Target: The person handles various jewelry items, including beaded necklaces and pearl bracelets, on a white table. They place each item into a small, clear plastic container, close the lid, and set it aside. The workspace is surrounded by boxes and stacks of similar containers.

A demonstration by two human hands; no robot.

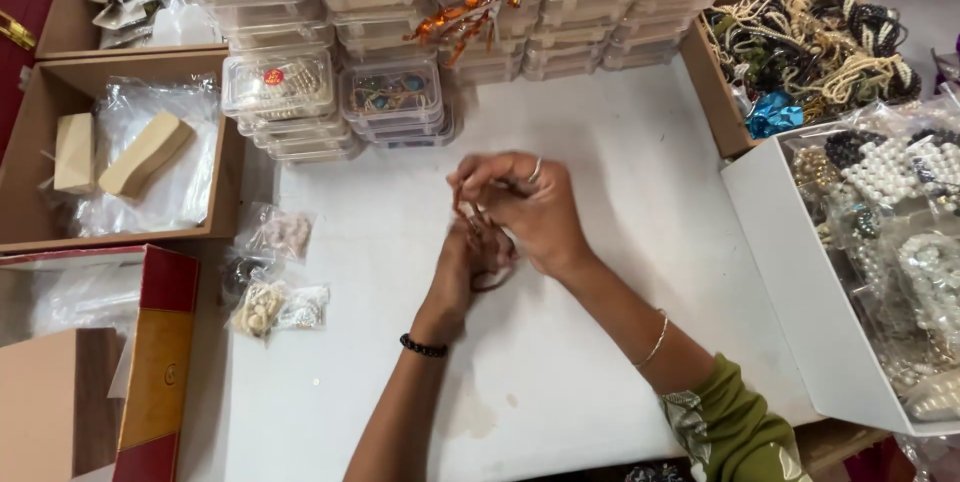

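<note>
Behind the left hand (pixel 468 260) and right hand (pixel 525 207), whose fingers pinch a brown cord (pixel 488 277), stand stacked clear plastic boxes (pixel 390 97); three small clear bags (pixel 275 232) lie left.

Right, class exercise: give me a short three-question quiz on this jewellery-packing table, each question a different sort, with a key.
1. True or false: the left hand and right hand are together over the white table.
2. Which wrist wears the black bead bracelet? A) left B) right
3. Fill in: the clear plastic boxes are stacked at the table's ___ edge.

Key: 1 true; 2 A; 3 far. The hands work a thin dark strand between them; what kind of item it is cannot be told.
</note>
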